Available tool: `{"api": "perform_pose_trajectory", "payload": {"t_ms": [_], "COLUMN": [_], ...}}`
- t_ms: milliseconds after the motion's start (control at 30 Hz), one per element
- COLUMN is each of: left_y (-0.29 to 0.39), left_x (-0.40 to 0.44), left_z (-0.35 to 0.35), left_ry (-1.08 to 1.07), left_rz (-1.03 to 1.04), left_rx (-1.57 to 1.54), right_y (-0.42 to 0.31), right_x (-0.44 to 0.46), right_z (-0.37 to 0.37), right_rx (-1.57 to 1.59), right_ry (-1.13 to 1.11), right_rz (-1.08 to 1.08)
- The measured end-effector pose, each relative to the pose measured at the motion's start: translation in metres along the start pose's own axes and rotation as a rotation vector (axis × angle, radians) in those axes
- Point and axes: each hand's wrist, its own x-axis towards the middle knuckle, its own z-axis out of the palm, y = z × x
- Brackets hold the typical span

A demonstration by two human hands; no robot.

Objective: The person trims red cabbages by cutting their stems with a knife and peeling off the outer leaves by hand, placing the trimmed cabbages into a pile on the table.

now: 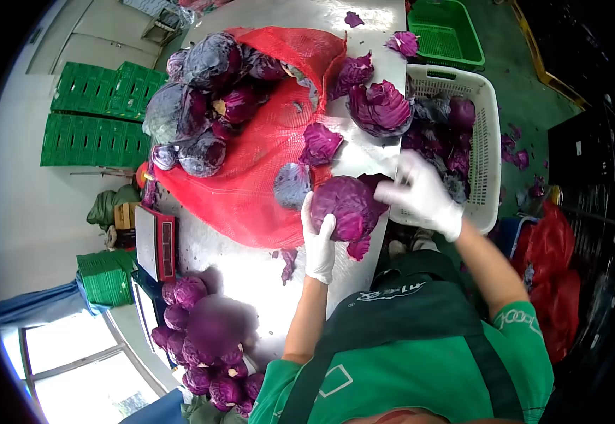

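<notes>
A round red cabbage rests against my left hand, whose white-gloved fingers and thumb are closed around its near left side. My right hand, also in a white glove, is smeared by motion to the cabbage's right. Its fingertips are at a dark outer leaf on that side; whether they grip it cannot be made out. Loose purple leaves lie just beyond the cabbage, and one leaf is below it. Another leafy piece lies near the table's right edge.
A red mesh sack with several unpeeled cabbages spreads over the metal table. Right of the table stands a white crate holding dark leaves, with a green crate beyond. Peeled cabbages are piled lower left beside a red scale.
</notes>
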Motion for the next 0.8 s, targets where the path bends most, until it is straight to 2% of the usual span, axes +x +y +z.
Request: {"api": "perform_pose_trajectory", "payload": {"t_ms": [33, 67, 100, 133, 167, 233, 267, 300, 333, 367, 400, 467, 567, 600, 633, 700, 767, 800], "left_y": [-0.006, -0.012, 0.024, 0.021, 0.018, 0.012, 0.012, 0.014, 0.023, 0.024, 0.023, 0.016, -0.007, -0.003, -0.006, -0.015, -0.023, -0.017], "left_x": [-0.002, -0.004, 0.007, 0.002, -0.003, -0.004, -0.005, -0.005, -0.008, -0.012, -0.015, -0.018, -0.023, -0.03, -0.032, -0.035, -0.038, -0.043], "left_z": [0.01, 0.018, -0.007, -0.001, 0.003, -0.001, -0.005, -0.008, -0.004, -0.004, -0.002, 0.001, -0.005, 0.0, -0.001, -0.007, -0.015, -0.015], "left_ry": [-0.003, -0.002, 0.011, 0.038, 0.064, 0.05, 0.023, -0.007, -0.078, -0.066, -0.252, -0.416, -0.38, -0.419, -0.417, -0.565, -0.577, -0.561], "left_rz": [0.001, -0.001, 0.057, 0.043, 0.03, 0.009, -0.134, -0.273, -0.29, -0.273, -0.105, 0.079, -0.588, -0.655, -0.636, -0.711, -0.706, -0.686], "left_rx": [-0.066, -0.129, -0.039, -0.086, -0.135, -0.171, -0.461, -0.748, -0.807, -0.809, -0.711, -0.597, -1.37, -1.647, -1.654, -1.737, -1.77, -1.837], "right_y": [-0.008, 0.002, -0.001, -0.005, 0.012, 0.01, 0.01, 0.012, 0.018, 0.026, 0.025, 0.018, 0.023, 0.023, 0.024, 0.029, 0.064, 0.075], "right_x": [-0.023, -0.037, -0.017, -0.024, -0.028, -0.029, -0.028, -0.024, -0.018, -0.012, -0.009, -0.008, 0.003, 0.005, 0.009, 0.015, 0.029, 0.034], "right_z": [0.01, 0.024, 0.066, 0.066, 0.07, 0.057, 0.05, 0.044, 0.039, 0.038, 0.038, 0.043, 0.064, 0.068, 0.073, 0.087, 0.098, 0.092], "right_rx": [-0.22, -0.277, -0.232, -0.203, -0.175, 0.21, 0.387, 0.364, 0.311, 0.258, 0.262, 0.291, 0.389, 0.277, 0.272, 0.209, 0.05, 0.029], "right_ry": [-0.005, 0.039, 0.101, 0.096, 0.165, 0.0, -0.029, 0.02, 0.063, 0.101, 0.101, 0.035, -0.071, -0.089, -0.105, -0.13, -0.054, -0.03], "right_rz": [-0.126, -0.171, -0.294, -0.175, -0.257, -0.147, -0.079, -0.09, -0.072, -0.052, -0.087, -0.046, -0.061, -0.05, -0.053, -0.001, -0.192, -0.136]}}
